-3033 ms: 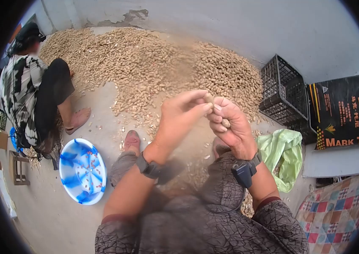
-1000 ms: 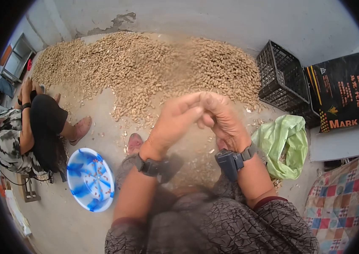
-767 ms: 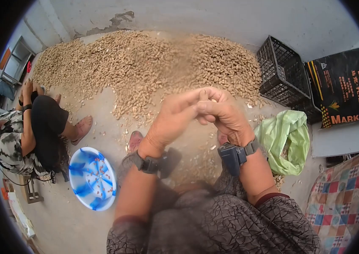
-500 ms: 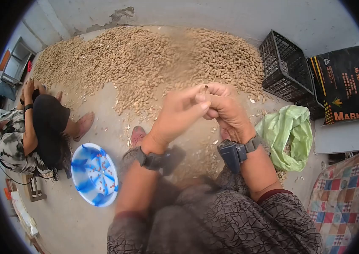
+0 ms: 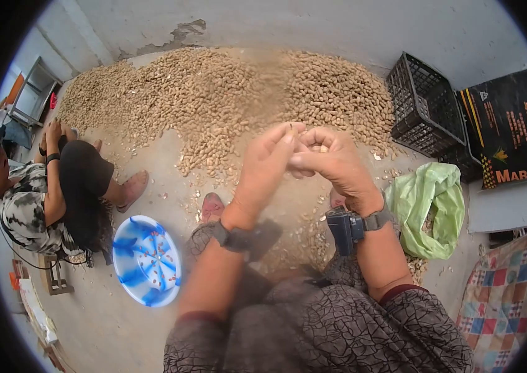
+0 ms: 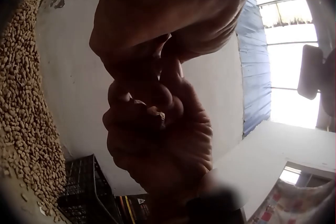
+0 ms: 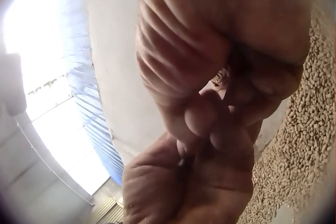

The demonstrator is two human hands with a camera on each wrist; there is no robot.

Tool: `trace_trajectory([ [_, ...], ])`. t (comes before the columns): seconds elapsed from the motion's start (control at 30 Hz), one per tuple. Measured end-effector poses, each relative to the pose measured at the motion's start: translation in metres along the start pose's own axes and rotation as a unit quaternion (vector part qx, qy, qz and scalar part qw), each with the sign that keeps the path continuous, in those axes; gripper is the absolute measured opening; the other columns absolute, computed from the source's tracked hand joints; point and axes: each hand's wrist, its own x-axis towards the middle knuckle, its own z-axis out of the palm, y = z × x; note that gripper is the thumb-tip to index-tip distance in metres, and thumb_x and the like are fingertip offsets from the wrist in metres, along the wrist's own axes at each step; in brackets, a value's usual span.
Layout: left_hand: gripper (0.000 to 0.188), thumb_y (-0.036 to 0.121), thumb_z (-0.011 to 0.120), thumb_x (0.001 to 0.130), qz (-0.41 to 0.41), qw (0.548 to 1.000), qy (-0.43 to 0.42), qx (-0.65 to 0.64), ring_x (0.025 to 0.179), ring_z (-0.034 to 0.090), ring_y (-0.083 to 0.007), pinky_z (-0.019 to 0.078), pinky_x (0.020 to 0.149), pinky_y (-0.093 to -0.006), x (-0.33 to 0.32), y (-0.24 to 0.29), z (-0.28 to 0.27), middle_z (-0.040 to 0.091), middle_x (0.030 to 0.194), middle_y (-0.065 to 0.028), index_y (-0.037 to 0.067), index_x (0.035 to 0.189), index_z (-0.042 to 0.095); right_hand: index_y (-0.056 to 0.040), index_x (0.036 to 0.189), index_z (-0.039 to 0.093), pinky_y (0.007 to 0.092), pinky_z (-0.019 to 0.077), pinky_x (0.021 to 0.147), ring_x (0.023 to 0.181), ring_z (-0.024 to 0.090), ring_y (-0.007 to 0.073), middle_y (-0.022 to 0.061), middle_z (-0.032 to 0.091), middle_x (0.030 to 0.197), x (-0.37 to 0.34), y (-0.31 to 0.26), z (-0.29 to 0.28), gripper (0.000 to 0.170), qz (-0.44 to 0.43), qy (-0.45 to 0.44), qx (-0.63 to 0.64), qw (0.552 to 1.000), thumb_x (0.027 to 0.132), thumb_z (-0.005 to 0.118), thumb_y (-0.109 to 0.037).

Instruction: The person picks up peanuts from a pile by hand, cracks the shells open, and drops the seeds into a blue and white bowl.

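In the head view my left hand (image 5: 260, 171) and right hand (image 5: 341, 165) meet at the fingertips in front of the peanut heap (image 5: 214, 93). The left thumb and index finger pinch a small piece with a dark tip (image 5: 291, 127), which looks like part of a peanut; the fingers hide most of it. A peanut (image 5: 321, 149) sits in the curled fingers of my right hand. Its rough shell also shows in the left wrist view as a pale peanut (image 6: 156, 112) and in the right wrist view as a peanut (image 7: 220, 77) under the fingers.
A blue-and-white basin (image 5: 146, 261) with scattered reddish kernels stands at left, near a seated person (image 5: 46, 199). At right are a green sack (image 5: 428, 211), black crates (image 5: 425, 105) and a black printed bag (image 5: 512, 130). Shell bits (image 5: 307, 242) litter the floor.
Three seconds ago a whole peanut showed between my fingertips; now only a small dark-tipped bit shows. My hands have shifted and turned together. The seated person has leaned back, arms now by the knees.
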Motion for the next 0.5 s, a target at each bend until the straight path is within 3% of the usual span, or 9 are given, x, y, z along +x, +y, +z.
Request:
trace_trajectory([
  [0.1, 0.031, 0.021, 0.046, 0.095, 0.005, 0.998, 0.045, 0.047, 0.055, 0.052, -0.0056, 0.0433, 0.052, -0.0187, 0.001, 0.004, -0.001, 0.058, 0.072, -0.0006, -0.002, 0.115, 0.054, -0.0039, 0.088, 0.063, 0.0156, 0.0333, 0.048, 0.054, 0.046, 0.0026, -0.0013, 0.059, 0.068, -0.001, -0.006, -0.009, 0.018, -0.011, 0.054, -0.03, 0.998, 0.079, 0.068, -0.018],
  [0.27, 0.029, 0.018, 0.045, 0.096, 0.005, 0.995, 0.045, 0.088, 0.052, 0.045, -0.0025, 0.0375, 0.047, -0.0178, -0.001, -0.001, 0.009, 0.052, 0.066, 0.0029, 0.0, 0.115, 0.056, -0.0056, 0.082, 0.062, 0.015, 0.0298, 0.045, 0.052, 0.043, 0.0018, -0.0027, 0.055, 0.064, 0.003, -0.002, -0.006, 0.017, 0.018, 0.053, 0.08, 0.995, 0.083, 0.066, -0.022],
  [0.33, 0.027, 0.014, 0.042, 0.095, 0.078, 0.988, 0.053, 0.12, 0.053, 0.041, -0.0021, 0.0354, 0.048, -0.0178, -0.001, -0.011, 0.011, 0.049, 0.064, 0.004, 0.0, 0.113, 0.058, -0.0062, 0.079, 0.062, 0.015, 0.0289, 0.044, 0.051, 0.042, 0.0018, -0.0032, 0.054, 0.063, 0.004, -0.002, -0.001, 0.018, 0.026, 0.043, 0.108, 0.993, 0.084, 0.065, -0.023],
  [0.5, 0.025, 0.01, 0.04, 0.094, 0.142, 0.974, 0.084, 0.158, 0.056, 0.041, -0.0026, 0.0345, 0.05, -0.0191, 0.002, -0.021, 0.012, 0.049, 0.065, 0.0042, -0.002, 0.106, 0.059, -0.0062, 0.077, 0.062, 0.0158, 0.0293, 0.044, 0.05, 0.042, 0.0019, -0.0035, 0.053, 0.062, 0.007, 0.0, 0.001, 0.015, 0.022, 0.031, 0.095, 0.995, 0.085, 0.063, -0.019],
])
